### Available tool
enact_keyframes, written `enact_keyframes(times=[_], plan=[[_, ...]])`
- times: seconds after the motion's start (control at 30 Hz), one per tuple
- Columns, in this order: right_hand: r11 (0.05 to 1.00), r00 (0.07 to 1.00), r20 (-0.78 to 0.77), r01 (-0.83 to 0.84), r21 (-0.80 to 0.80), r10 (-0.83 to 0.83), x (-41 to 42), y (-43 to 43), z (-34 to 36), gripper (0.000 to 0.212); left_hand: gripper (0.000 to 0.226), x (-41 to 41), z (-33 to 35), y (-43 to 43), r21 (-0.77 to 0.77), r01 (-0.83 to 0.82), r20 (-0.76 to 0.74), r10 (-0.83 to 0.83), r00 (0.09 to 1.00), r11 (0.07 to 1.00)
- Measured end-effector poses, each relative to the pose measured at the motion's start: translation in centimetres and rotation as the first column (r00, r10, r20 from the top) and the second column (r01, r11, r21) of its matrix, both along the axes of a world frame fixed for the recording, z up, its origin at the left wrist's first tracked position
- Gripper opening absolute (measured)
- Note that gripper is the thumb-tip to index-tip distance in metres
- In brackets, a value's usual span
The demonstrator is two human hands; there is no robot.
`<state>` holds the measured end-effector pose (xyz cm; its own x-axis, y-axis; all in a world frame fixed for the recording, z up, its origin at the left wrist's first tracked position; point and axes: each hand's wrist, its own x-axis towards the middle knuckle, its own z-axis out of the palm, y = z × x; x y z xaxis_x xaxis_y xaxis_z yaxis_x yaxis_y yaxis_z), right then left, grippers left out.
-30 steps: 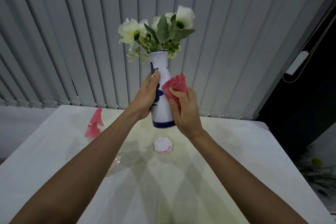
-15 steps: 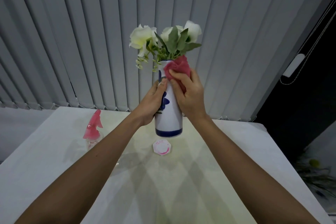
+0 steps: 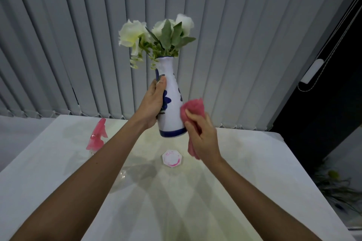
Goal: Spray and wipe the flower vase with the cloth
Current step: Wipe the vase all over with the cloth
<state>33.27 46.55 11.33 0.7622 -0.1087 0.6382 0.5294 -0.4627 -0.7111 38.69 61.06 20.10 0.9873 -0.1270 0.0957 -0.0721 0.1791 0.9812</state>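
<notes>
A white vase (image 3: 172, 111) with blue flower marks and a blue base band is held up in the air above the table, tilted slightly. White flowers (image 3: 156, 35) with green leaves stick out of its neck. My left hand (image 3: 152, 103) grips the vase's left side, thumb on its front. My right hand (image 3: 201, 137) holds a bunched red cloth (image 3: 193, 108) against the lower right side of the vase. A spray bottle (image 3: 97, 139) with a pink trigger head stands on the table at the left.
A white table (image 3: 235, 182) spreads below my arms. On it, under the vase, lies a small white octagonal coaster (image 3: 172, 158) with pink marks. Grey vertical blinds (image 3: 78, 45) hang behind. A dark opening and a plant (image 3: 337, 188) are at the right.
My right hand slid the red cloth from the vase's neck down to its lower right side. The vase has tilted a little in my left hand.
</notes>
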Motion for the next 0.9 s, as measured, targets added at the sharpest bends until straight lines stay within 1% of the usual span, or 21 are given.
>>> enact_keyframes(times=[0.07,0.13,0.17,0.27,0.33,0.4,0.47,0.53,0.6,0.63,0.67,0.7,0.73,0.77,0.8,0.83,0.87,0.9], plan=[[1.0,1.0,0.011,-0.016,-0.022,0.017,-0.7,-0.2,-1.6,0.023,0.037,0.4,-0.1,0.2,0.018,-0.012,-0.002,0.012,1.0,1.0],[1.0,1.0,0.011,-0.007,0.008,0.007,-0.1,0.0,-0.9,0.021,0.043,0.5,-0.2,0.3,0.048,0.02,-0.008,-0.019,1.0,0.999],[0.999,1.0,0.009,0.002,0.04,-0.002,0.6,0.2,0.1,0.02,0.042,0.4,-0.4,0.1,0.062,0.038,-0.001,-0.038,0.999,0.997],[0.99,0.999,0.036,0.035,0.139,-0.041,3.1,0.8,4.6,0.021,0.028,-0.2,-1.2,-0.8,0.093,0.081,0.015,-0.083,0.996,0.992],[0.987,0.998,0.041,0.04,0.155,-0.047,4.6,0.8,6.8,0.022,0.026,-0.7,-1.5,-1.5,0.065,0.087,0.009,-0.088,0.996,0.994],[0.993,0.999,0.039,0.03,0.118,-0.035,4.8,0.9,7.5,0.024,0.027,-0.7,-1.2,-1.8,0.018,0.052,-0.002,-0.052,0.999,0.998],[0.994,1.0,0.019,0.017,0.109,-0.019,3.9,0.8,6.7,0.024,0.029,-0.3,-1.0,-1.6,-0.008,0.005,0.005,-0.005,1.0,1.0],[0.991,1.0,-0.004,0.006,0.136,-0.006,2.2,0.6,4.7,0.025,0.032,0.4,-1.0,-1.0,-0.003,-0.018,0.019,0.018,1.0,1.0],[0.987,0.999,-0.045,0.001,0.162,0.006,0.3,0.5,2.2,0.027,0.042,1.0,-1.2,-0.3,-0.025,-0.011,0.016,0.011,1.0,1.0],[0.983,0.997,-0.079,0.006,0.181,0.008,-0.4,0.5,1.0,0.028,0.05,1.2,-1.2,0.0,-0.03,-0.015,0.008,0.015,1.0,0.999],[0.975,0.991,-0.135,0.013,0.222,0.018,-1.0,0.6,0.1,0.029,0.052,1.4,-1.3,0.2,-0.029,-0.024,0.006,0.024,1.0,0.999],[0.951,0.975,-0.219,0.023,0.31,0.047,-1.0,0.8,-0.5,0.026,0.049,1.5,-1.4,0.3,-0.02,-0.025,0.003,0.025,1.0,0.999],[0.897,0.943,-0.313,0.035,0.44,0.117,-0.9,0.9,-0.5,0.022,0.045,1.6,-1.5,0.3,-0.01,-0.018,0.004,0.018,1.0,1.0],[0.796,0.882,-0.398,0.043,0.603,0.254,-0.5,1.2,-0.3,0.019,0.041,1.4,-1.5,0.1,-0.005,-0.001,0.004,0.001,1.0,1.0],[0.64,0.789,-0.427,0.056,0.766,0.442,-0.3,1.5,0.2,0.022,0.037,1.2,-1.5,-0.2,0.002,0.017,0.004,-0.017,1.0,1.0],[0.49,0.692,-0.411,0.094,0.867,0.594,-0.1,1.8,0.6,0.031,0.035,0.8,-1.4,-0.5,0.01,0.034,0.005,-0.034,0.999,0.999],[0.405,0.633,-0.381,0.114,0.907,0.674,0.0,2.0,0.9,0.042,0.035,0.8,-1.5,-0.7,0.015,0.039,0.01,-0.039,0.999,0.999],[0.389,0.622,-0.364,0.102,0.916,0.694,0.1,2.0,0.9,0.053,0.037,0.7,-1.3,-0.9,0.022,0.033,0.017,-0.034,0.999,0.999]])
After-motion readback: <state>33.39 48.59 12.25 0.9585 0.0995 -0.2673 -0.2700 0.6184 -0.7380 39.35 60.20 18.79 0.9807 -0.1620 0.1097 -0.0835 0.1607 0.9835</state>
